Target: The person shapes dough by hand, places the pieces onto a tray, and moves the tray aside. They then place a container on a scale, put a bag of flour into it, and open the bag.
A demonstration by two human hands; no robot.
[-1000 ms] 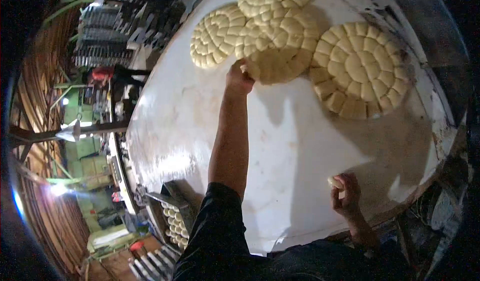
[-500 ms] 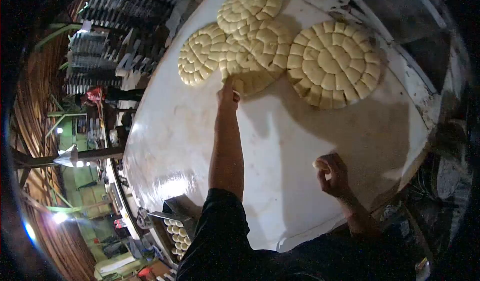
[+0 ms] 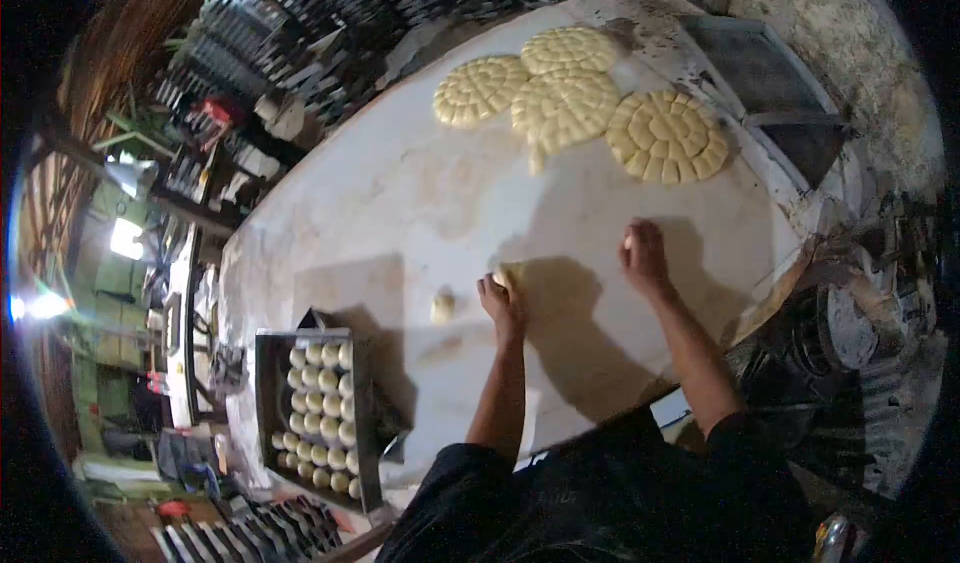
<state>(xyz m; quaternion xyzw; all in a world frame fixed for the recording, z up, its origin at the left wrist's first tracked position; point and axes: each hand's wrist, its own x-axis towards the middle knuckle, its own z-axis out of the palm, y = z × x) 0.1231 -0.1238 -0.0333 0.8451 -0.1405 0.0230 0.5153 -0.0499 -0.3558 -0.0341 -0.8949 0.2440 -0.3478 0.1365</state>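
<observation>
My left hand [image 3: 504,299] is closed round a pale dough piece [image 3: 502,278] on the white table. To its left a single dough ball [image 3: 442,309] rests on the surface. Further right, my right hand [image 3: 645,251] is curled above the table, with a small pale piece [image 3: 629,243] showing at its fingers. Several round slabs of dough, cut into small pieces, lie at the far side; one is at the right [image 3: 668,136], another in the middle [image 3: 566,108], with a short strip of pieces [image 3: 537,156] sticking out toward me.
A metal tray [image 3: 368,423] with rows of dough balls [image 3: 322,403] stands at the lower left. A dark framed screen [image 3: 765,68] leans at the back right. A person in red [image 3: 220,115] is beyond the table at the far left.
My left hand has come back from the cut dough toward me and holds a piece. My right hand has moved forward. The view has shifted, showing the tray and the single ball.
</observation>
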